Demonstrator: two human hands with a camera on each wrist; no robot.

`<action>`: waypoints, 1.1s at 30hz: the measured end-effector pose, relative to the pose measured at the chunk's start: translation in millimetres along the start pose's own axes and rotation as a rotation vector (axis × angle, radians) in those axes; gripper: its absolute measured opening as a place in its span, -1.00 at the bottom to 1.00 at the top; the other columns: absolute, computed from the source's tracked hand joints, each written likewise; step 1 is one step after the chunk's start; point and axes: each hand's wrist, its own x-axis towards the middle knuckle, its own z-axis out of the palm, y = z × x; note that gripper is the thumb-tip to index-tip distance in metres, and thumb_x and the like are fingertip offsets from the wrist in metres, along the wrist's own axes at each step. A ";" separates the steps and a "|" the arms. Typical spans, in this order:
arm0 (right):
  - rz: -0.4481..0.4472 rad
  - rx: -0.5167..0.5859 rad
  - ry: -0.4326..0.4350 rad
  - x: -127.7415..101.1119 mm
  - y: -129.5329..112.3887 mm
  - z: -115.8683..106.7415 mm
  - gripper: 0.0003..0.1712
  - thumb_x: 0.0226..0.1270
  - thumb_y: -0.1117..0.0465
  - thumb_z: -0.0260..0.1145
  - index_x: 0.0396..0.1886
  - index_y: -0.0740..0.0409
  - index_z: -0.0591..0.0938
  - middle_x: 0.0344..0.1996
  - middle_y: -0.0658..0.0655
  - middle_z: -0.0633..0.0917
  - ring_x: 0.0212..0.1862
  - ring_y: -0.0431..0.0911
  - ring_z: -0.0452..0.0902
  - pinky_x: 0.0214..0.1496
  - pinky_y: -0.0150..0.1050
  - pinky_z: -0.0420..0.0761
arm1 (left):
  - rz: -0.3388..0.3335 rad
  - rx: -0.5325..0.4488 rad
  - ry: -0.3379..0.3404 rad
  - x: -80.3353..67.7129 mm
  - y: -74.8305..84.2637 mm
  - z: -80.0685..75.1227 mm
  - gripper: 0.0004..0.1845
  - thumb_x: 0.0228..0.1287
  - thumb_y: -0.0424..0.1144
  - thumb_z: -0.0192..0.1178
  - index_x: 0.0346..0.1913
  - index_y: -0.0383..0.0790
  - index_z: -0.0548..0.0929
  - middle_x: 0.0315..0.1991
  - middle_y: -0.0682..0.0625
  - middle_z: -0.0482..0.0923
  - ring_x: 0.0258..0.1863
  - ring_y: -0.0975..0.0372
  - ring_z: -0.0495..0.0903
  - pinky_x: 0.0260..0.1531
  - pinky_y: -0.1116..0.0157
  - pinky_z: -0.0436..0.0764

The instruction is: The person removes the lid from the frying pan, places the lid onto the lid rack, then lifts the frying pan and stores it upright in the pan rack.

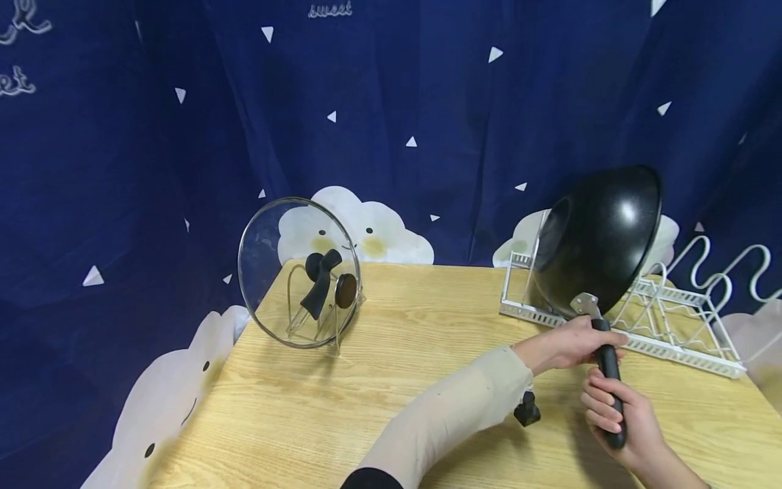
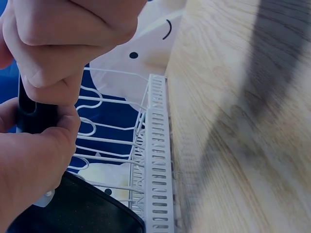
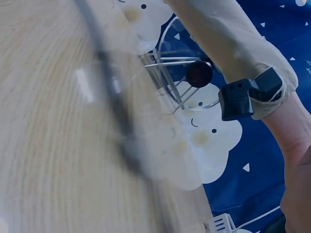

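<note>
Both hands clenched on the black wok [image 1: 601,238] handle at right of frame, left hand [image 1: 571,343] high near the bowl and right hand [image 1: 617,411] low (for leverage), tilted on edge over the white rack [image 1: 672,319] w/ glass lid [image 1: 298,273] propped upright at desk [image 1: 397,367] left.

White cursive word "sweet" on blue curtain [image 1: 427,88], top centre of head view; same word partly cut off at left edge. No other readable text.
</note>
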 end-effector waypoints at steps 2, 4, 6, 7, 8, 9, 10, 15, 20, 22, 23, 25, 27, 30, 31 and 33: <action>-0.001 -0.021 0.011 0.1 0.0 -1.5 -0.59 0.53 0.29 -0.48 -0.10 0.23 0.36 -0.54 -0.07 -0.07 -0.61 -0.26 -0.13 -0.51 -0.45 0.20 | 0.007 -0.019 -0.002 0.5 -0.8 -0.7 -0.79 0.23 -0.45 0.20 -0.54 -0.22 0.48 -0.61 -0.06 0.52 -0.55 0.27 0.54 -0.36 0.37 0.62; 0.004 -0.052 0.015 0.1 -1.0 -3.2 -0.58 0.52 0.29 -0.51 -0.11 0.21 0.35 -0.53 -0.05 -0.08 -0.60 -0.25 -0.13 -0.51 -0.45 0.19 | 0.011 -0.022 0.003 1.0 -1.3 -0.8 -0.79 0.23 -0.45 0.20 -0.53 -0.21 0.48 -0.61 -0.04 0.50 -0.58 0.29 0.51 -0.36 0.38 0.62; 0.015 -0.100 0.030 -0.6 -2.4 -4.7 -0.57 0.52 0.29 -0.54 -0.11 0.19 0.34 -0.53 -0.02 -0.08 -0.59 -0.23 -0.14 -0.51 -0.44 0.18 | 0.011 -0.021 0.009 1.7 -1.9 -1.0 -0.79 0.23 -0.45 0.20 -0.53 -0.22 0.48 -0.62 -0.03 0.49 -0.60 0.29 0.49 -0.35 0.36 0.62; 0.023 -0.131 0.044 -1.4 -3.2 -5.6 -0.57 0.52 0.29 -0.55 -0.12 0.18 0.33 -0.54 -0.01 -0.07 -0.59 -0.22 -0.14 -0.51 -0.44 0.18 | 0.008 -0.015 0.011 2.1 -2.3 -1.2 -0.80 0.23 -0.44 0.21 -0.52 -0.23 0.48 -0.62 -0.03 0.49 -0.62 0.29 0.48 -0.36 0.35 0.62; 0.032 -0.164 0.066 -2.3 -4.1 -6.2 -0.57 0.52 0.30 -0.56 -0.13 0.18 0.33 -0.54 0.00 -0.04 -0.58 -0.21 -0.15 -0.51 -0.44 0.20 | 0.003 -0.003 0.015 2.4 -2.6 -1.5 -0.81 0.23 -0.43 0.21 -0.51 -0.24 0.48 -0.62 -0.03 0.49 -0.62 0.29 0.48 -0.36 0.34 0.62; 0.043 -0.209 0.098 -3.4 -5.0 -6.6 -0.57 0.52 0.30 -0.56 -0.13 0.16 0.32 -0.55 0.00 0.01 -0.58 -0.20 -0.14 -0.51 -0.45 0.22 | -0.001 0.004 0.020 2.7 -3.2 -1.8 -0.82 0.23 -0.43 0.21 -0.50 -0.25 0.48 -0.62 -0.03 0.50 -0.61 0.28 0.49 -0.35 0.33 0.63; 0.056 -0.266 0.142 -4.4 -6.1 -6.9 -0.59 0.53 0.30 -0.54 -0.15 0.14 0.32 -0.56 -0.01 0.08 -0.58 -0.21 -0.12 -0.51 -0.46 0.26 | -0.004 0.013 0.022 3.1 -3.9 -2.2 -0.83 0.23 -0.43 0.21 -0.49 -0.26 0.48 -0.61 -0.04 0.50 -0.60 0.26 0.51 -0.35 0.31 0.63; 0.146 -0.617 0.418 -6.7 -10.7 -5.8 -0.75 0.56 0.29 -0.34 -0.26 0.09 0.29 -0.56 -0.08 0.39 -0.59 -0.27 0.18 -0.53 -0.47 0.43 | -0.007 0.064 0.058 4.7 -8.2 -3.6 -0.83 0.23 -0.41 0.22 -0.48 -0.27 0.47 -0.48 -0.22 0.61 -0.49 0.19 0.61 -0.36 0.29 0.63; 0.254 -0.957 0.672 -2.5 -12.0 -4.1 -0.84 0.55 0.20 -0.12 -0.28 0.15 0.27 -0.57 -0.04 0.41 -0.59 -0.24 0.37 -0.52 -0.37 0.48 | -0.007 0.053 0.092 7.6 -13.4 -3.7 -0.77 0.21 -0.44 0.23 -0.52 -0.23 0.43 -0.58 -0.16 0.54 -0.54 0.20 0.56 -0.44 0.33 0.59; 0.299 -1.068 0.759 0.2 -11.3 -4.6 -0.77 0.54 0.14 -0.08 -0.31 0.19 0.29 -0.58 -0.01 0.42 -0.58 -0.21 0.41 -0.50 -0.31 0.52 | -0.010 0.041 0.097 9.0 -15.0 -4.5 -0.76 0.21 -0.45 0.22 -0.52 -0.22 0.41 -0.64 -0.05 0.45 -0.53 0.19 0.55 -0.44 0.34 0.57; 0.318 -1.110 0.794 1.5 -10.9 -5.2 -0.74 0.54 0.12 -0.07 -0.32 0.20 0.30 -0.58 0.01 0.43 -0.58 -0.19 0.43 -0.48 -0.28 0.54 | -0.009 0.036 0.096 9.3 -15.7 -5.0 -0.76 0.21 -0.46 0.22 -0.52 -0.22 0.40 -0.65 -0.04 0.44 -0.54 0.19 0.53 -0.46 0.35 0.56; 0.341 -1.171 0.832 3.6 -9.5 -7.3 -0.69 0.53 0.10 -0.06 -0.36 0.23 0.31 -0.58 0.04 0.44 -0.56 -0.16 0.46 -0.46 -0.24 0.56 | -0.009 0.026 0.093 10.0 -17.3 -6.0 -0.75 0.20 -0.48 0.21 -0.53 -0.23 0.39 -0.67 -0.03 0.41 -0.58 0.20 0.50 -0.51 0.37 0.52; 0.348 -1.190 0.850 5.1 -8.2 -10.0 -0.68 0.53 0.10 -0.06 -0.39 0.24 0.32 -0.59 0.05 0.45 -0.56 -0.15 0.47 -0.44 -0.22 0.58 | -0.007 0.025 0.094 10.4 -18.9 -6.6 -0.74 0.20 -0.49 0.21 -0.53 -0.23 0.39 -0.68 -0.02 0.40 -0.63 0.24 0.43 -0.55 0.38 0.48; 0.352 -1.192 0.827 5.6 -7.4 -15.8 -0.69 0.54 0.12 -0.07 -0.37 0.25 0.30 -0.57 0.05 0.44 -0.53 -0.15 0.48 -0.40 -0.22 0.59 | -0.013 0.045 0.119 12.0 -22.1 -7.1 -0.78 0.20 -0.49 0.22 -0.47 -0.24 0.39 -0.67 -0.02 0.40 -0.66 0.26 0.39 -0.57 0.38 0.46; 0.354 -1.191 0.824 5.6 -7.4 -17.5 -0.70 0.53 0.12 -0.06 -0.36 0.26 0.29 -0.56 0.04 0.44 -0.52 -0.16 0.49 -0.38 -0.22 0.60 | -0.015 0.053 0.126 12.9 -23.2 -7.4 -0.80 0.20 -0.49 0.22 -0.43 -0.25 0.40 -0.64 -0.02 0.41 -0.66 0.25 0.39 -0.55 0.37 0.47; 0.359 -1.194 0.810 5.0 -7.8 -21.5 -0.70 0.53 0.12 -0.06 -0.34 0.27 0.29 -0.55 0.04 0.44 -0.50 -0.16 0.49 -0.36 -0.22 0.60 | -0.021 0.068 0.147 14.9 -25.5 -7.8 -0.81 0.19 -0.48 0.24 -0.38 -0.25 0.40 -0.61 -0.03 0.42 -0.64 0.25 0.40 -0.53 0.35 0.49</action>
